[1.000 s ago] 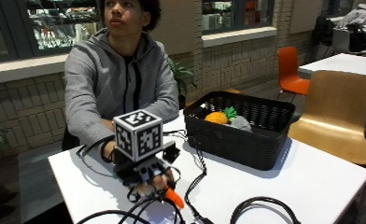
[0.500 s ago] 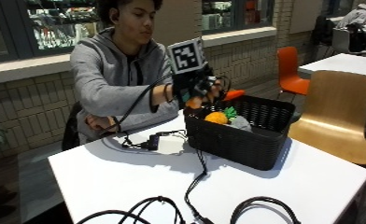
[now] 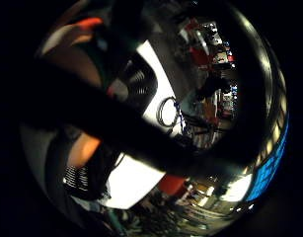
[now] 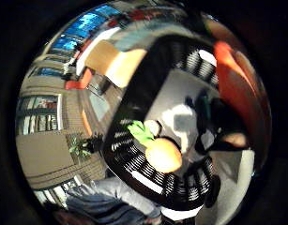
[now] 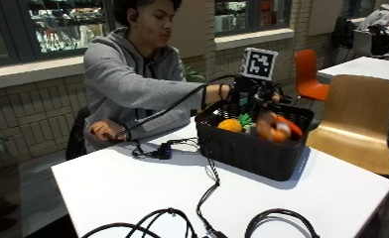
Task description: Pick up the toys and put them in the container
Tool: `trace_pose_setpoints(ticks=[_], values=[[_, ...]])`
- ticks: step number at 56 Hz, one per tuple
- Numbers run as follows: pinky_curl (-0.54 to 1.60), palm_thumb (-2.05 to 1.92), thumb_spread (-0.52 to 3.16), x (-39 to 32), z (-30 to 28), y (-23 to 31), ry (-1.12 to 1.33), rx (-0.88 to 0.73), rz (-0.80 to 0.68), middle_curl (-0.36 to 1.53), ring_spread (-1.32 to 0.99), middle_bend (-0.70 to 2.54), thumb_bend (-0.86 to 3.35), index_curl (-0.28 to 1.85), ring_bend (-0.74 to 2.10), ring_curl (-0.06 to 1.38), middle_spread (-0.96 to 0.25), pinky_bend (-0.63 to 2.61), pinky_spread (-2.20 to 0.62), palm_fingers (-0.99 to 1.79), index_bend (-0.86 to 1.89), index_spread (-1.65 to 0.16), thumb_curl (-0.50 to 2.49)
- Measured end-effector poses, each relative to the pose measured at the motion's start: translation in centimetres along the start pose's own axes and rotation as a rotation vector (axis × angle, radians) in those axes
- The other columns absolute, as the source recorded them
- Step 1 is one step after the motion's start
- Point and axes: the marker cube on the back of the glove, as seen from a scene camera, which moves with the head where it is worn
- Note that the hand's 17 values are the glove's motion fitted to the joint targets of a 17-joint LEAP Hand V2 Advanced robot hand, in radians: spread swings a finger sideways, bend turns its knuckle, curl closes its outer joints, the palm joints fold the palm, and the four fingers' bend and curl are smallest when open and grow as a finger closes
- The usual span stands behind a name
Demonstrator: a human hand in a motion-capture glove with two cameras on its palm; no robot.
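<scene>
A black woven basket [image 5: 247,146] stands on the white table [image 5: 135,188] in front of the person. My gloved right hand [image 5: 255,95] hovers over its far rim, fingers relaxed and holding nothing. Just below it, an orange carrot-like toy [image 5: 279,127] lies blurred inside the basket, apart from the hand. A round orange fruit toy [image 5: 230,125] with green leaves sits beside it. The thumb side palm view looks down into the basket [image 4: 134,161], showing the orange fruit [image 4: 163,154] on its floor and an orange-red shape [image 4: 230,79] close to the palm.
Black cables [image 5: 208,198] trail from the hand across the table to its front edge. The person's bare left hand [image 5: 105,130] rests at the table's far left edge. A wooden chair [image 5: 363,119] stands right of the basket, with an orange chair [image 5: 308,74] behind.
My hand lifted the carrot-like toy off the table, carried it right to above the basket, and now the toy is below the hand inside the basket.
</scene>
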Motion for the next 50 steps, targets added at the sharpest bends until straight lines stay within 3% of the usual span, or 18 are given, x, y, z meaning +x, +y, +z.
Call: trace_pose_setpoints(ticks=[1,4,13,18,22,28,34,40,44,50], values=[[0.49,0.49,1.42,0.0,0.3,0.0,0.005,-0.014,0.012,0.80,-0.23,0.34,0.26,0.62,0.70,0.58,-0.19,1.15,-0.13,-0.09,0.45,-0.32,0.75],[0.44,0.37,1.45,0.4,1.0,0.6,0.058,-0.037,0.018,0.72,-0.16,0.21,0.20,0.54,0.43,0.47,-0.11,1.08,-0.06,-0.43,0.32,-0.33,0.67],[0.36,0.27,1.53,3.2,1.5,4.4,0.150,-0.045,0.083,0.59,-0.06,0.11,0.16,0.46,0.16,0.34,0.01,0.91,0.03,-0.26,0.18,-0.34,0.55],[0.33,0.24,1.56,5.9,1.4,7.6,0.136,-0.044,0.119,0.54,-0.04,0.12,0.16,0.46,0.14,0.31,0.03,0.83,0.05,-0.17,0.21,-0.34,0.50],[0.32,0.23,1.58,6.9,1.2,10.8,0.008,-0.033,0.063,0.51,-0.03,0.13,0.16,0.46,0.15,0.30,0.04,0.81,0.06,-0.14,0.21,-0.34,0.47],[0.31,0.21,1.59,12.0,3.3,16.5,0.212,-0.045,0.196,0.47,-0.03,0.14,0.16,0.46,0.17,0.29,0.04,0.77,0.07,-0.09,0.21,-0.33,0.43],[0.31,0.19,1.60,15.3,5.7,22.7,0.254,-0.059,0.256,0.44,-0.03,0.15,0.16,0.46,0.18,0.29,0.04,0.76,0.07,-0.06,0.21,-0.33,0.40],[0.31,0.19,1.60,18.0,9.1,29.3,0.091,-0.107,0.427,0.41,-0.03,0.16,0.17,0.45,0.20,0.29,0.04,0.75,0.08,-0.02,0.20,-0.33,0.38],[0.31,0.19,1.60,19.1,11.2,32.7,-0.064,-0.127,0.468,0.41,-0.04,0.17,0.18,0.45,0.20,0.30,0.03,0.75,0.07,-0.01,0.20,-0.33,0.36],[0.31,0.19,1.60,20.2,15.1,36.9,-0.107,-0.130,0.529,0.39,-0.04,0.17,0.20,0.45,0.21,0.30,0.03,0.75,0.07,0.01,0.21,-0.32,0.35]])
